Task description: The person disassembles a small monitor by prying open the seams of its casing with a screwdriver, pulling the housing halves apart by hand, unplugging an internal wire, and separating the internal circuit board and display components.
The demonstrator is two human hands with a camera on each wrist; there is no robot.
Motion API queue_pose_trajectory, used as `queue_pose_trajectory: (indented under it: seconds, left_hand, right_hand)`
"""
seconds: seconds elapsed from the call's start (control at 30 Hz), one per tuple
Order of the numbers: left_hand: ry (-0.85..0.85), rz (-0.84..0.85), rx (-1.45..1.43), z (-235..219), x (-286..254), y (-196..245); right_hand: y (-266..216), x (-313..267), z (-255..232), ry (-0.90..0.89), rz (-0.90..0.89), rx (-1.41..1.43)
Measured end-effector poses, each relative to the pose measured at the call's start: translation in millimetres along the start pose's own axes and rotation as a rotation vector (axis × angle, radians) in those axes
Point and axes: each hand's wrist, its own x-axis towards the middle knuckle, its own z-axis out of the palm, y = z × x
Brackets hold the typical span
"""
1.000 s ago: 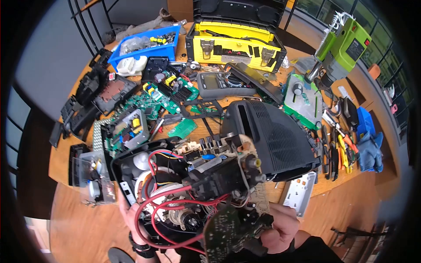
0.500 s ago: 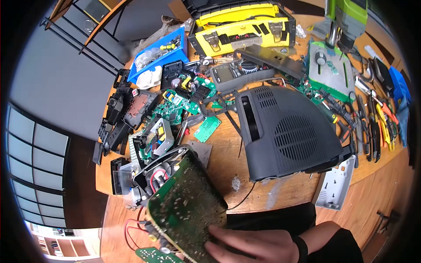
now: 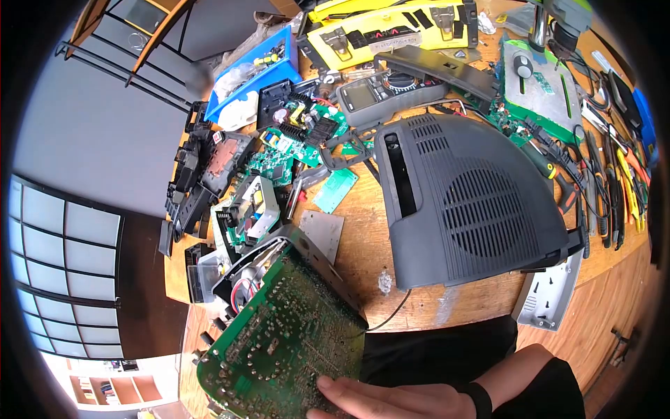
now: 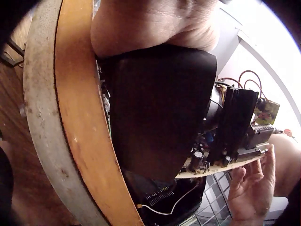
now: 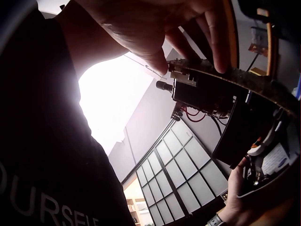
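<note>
A large green circuit board [image 3: 272,342] stands tilted at the front, its solder side facing up. My right hand [image 3: 398,401] lays its extended fingers on the board's lower part; in the right wrist view the thumb is at the board's end. Behind the board is a black plastic casing [image 4: 160,108] with a picture tube and wires inside. My left hand [image 5: 235,193] grips this casing by its edge, hidden from the head view by the board. Black heat sinks and capacitors [image 4: 197,154] show on the board's component side. Red wires lead to a smaller board [image 4: 266,111].
A vented black back cover [image 3: 481,202] stands on the wooden table [image 3: 412,304]. Around it are a multimeter [image 3: 384,98], loose green boards [image 3: 335,190], a blue bin [image 3: 255,77], a yellow toolbox [image 3: 391,38], a drill press base [image 3: 537,91], pliers [image 3: 614,188] and a metal tray [image 3: 548,297].
The casing and board have turned over, so the solder side now faces up. My right hand has moved from the board's edge onto its flat side. The head view has shifted.
</note>
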Motion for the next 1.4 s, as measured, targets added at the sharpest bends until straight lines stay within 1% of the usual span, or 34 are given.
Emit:
queue_pose_trajectory:
  seconds: [0.03, 0.1, 0.13, 0.2, 0.33, 0.4, 0.5, 0.53, 0.6, 0.63, 0.7, 0.83, 0.9, 0.93, 1.0, 1.13, 1.23, 1.33, 1.4]
  left_hand:
    - [0.000, -0.001, -0.002, 0.4, -0.3, -0.5]
    - [-0.001, -0.004, -0.006, 1.4, -1.0, -1.8]
    - [0.000, -0.005, -0.008, 1.6, -1.6, -2.2]
    - [0.001, -0.008, -0.011, 1.5, -2.7, -3.1]
    - [0.000, -0.014, -0.014, 1.8, -3.9, -4.2]
    - [0.001, -0.017, -0.013, 1.2, -4.7, -4.4]
    - [0.003, -0.018, -0.007, -0.2, -4.7, -3.9]
    - [0.004, -0.016, -0.006, -0.5, -4.4, -3.6]
    - [0.007, -0.015, -0.007, -0.2, -4.1, -3.8]
    - [0.007, -0.016, -0.006, -0.1, -4.4, -3.9]
    - [0.007, -0.019, -0.006, 0.5, -4.6, -4.2]
    - [0.004, -0.023, -0.007, 1.9, -4.4, -5.2]
    - [0.005, -0.023, -0.008, 1.9, -4.4, -5.4]
    - [0.006, -0.024, -0.008, 2.0, -4.6, -5.6]
    - [0.006, -0.025, -0.010, 2.3, -4.6, -6.2]
    - [0.004, -0.029, -0.015, 3.0, -4.5, -7.8]
    - [0.003, -0.032, -0.019, 3.3, -4.7, -9.1]
    - [0.003, -0.034, -0.024, 3.7, -4.6, -10.5]
    - [0.004, -0.036, -0.026, 3.1, -5.2, -11.0]
  right_hand:
    - [-1.4, 2.1, -2.9, -0.001, 0.000, 0.000]
    - [-3.1, 6.7, -8.3, -0.077, 0.025, 0.011]
    - [1.7, 2.6, -2.2, -0.079, 0.025, 0.011]
    - [15.4, -7.9, 15.6, 0.074, -0.182, -0.124]
    - [12.6, -6.3, 18.0, 0.085, -0.177, -0.113]
    - [3.9, -2.8, 17.8, 0.136, -0.051, 0.024]
    - [3.5, -4.7, 16.1, 0.101, -0.022, 0.047]
    - [3.3, -1.0, 6.7, 0.102, -0.024, 0.050]
    - [3.1, 10.4, -17.7, -0.288, -0.009, 0.000]
    - [3.9, 7.6, -12.1, -0.288, -0.009, 0.002]
    - [6.1, 0.0, 3.4, -0.078, 0.020, 0.041]
    - [6.6, 1.9, 1.2, -0.102, 0.029, 0.001]
    - [14.3, -3.0, 10.0, -0.014, -0.018, 0.035]
    - [16.5, -5.9, 15.2, -0.015, -0.019, 0.036]
    - [19.0, -10.0, 24.6, 0.097, -0.053, 0.045]
    - [21.0, -9.0, 26.0, 0.111, -0.070, 0.026]
    - [22.4, -7.2, 21.9, 0.080, -0.077, 0.045]
    - [23.6, -4.6, 19.4, 0.032, -0.039, 0.088]
    - [30.6, -4.9, 23.3, 0.081, -0.110, 0.080]
